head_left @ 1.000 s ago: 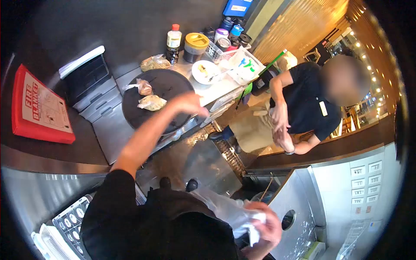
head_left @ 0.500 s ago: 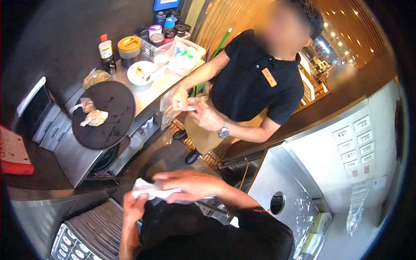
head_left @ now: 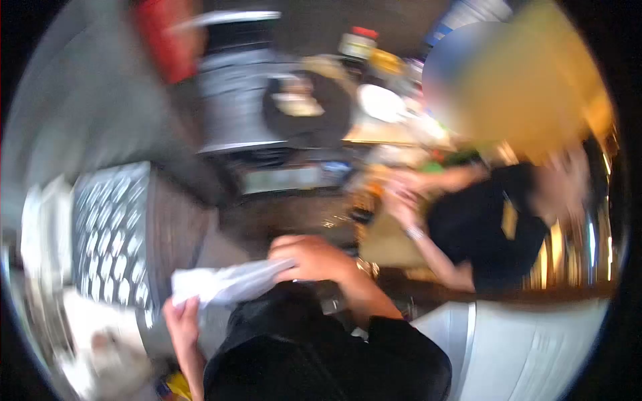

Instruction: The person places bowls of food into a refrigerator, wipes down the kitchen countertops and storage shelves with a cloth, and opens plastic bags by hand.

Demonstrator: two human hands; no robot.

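Observation:
A thin white sheet (head_left: 227, 282) is stretched between my two hands in front of my body; blur hides whether it is paper or plastic. My left hand (head_left: 182, 319) pinches its left end between thumb and fingers. At the other end, my right hand (head_left: 311, 257) is closed on the sheet's edge, fingers curled over. On the counter beyond, a round black tray (head_left: 334, 110) carries small bagged items (head_left: 299, 100), smeared by motion.
A co-worker in a black shirt (head_left: 478, 227) stands to the right, hands together. A white plate (head_left: 381, 102) and a red-capped bottle (head_left: 359, 43) are on the back counter. At left is a rack with rows of white oval labels (head_left: 114, 234). A pale counter (head_left: 528, 347) lies at lower right.
My view has swung left, so the tray and co-worker appear farther right. My hands have drawn apart, and the white sheet, bunched before, is now stretched out between them.

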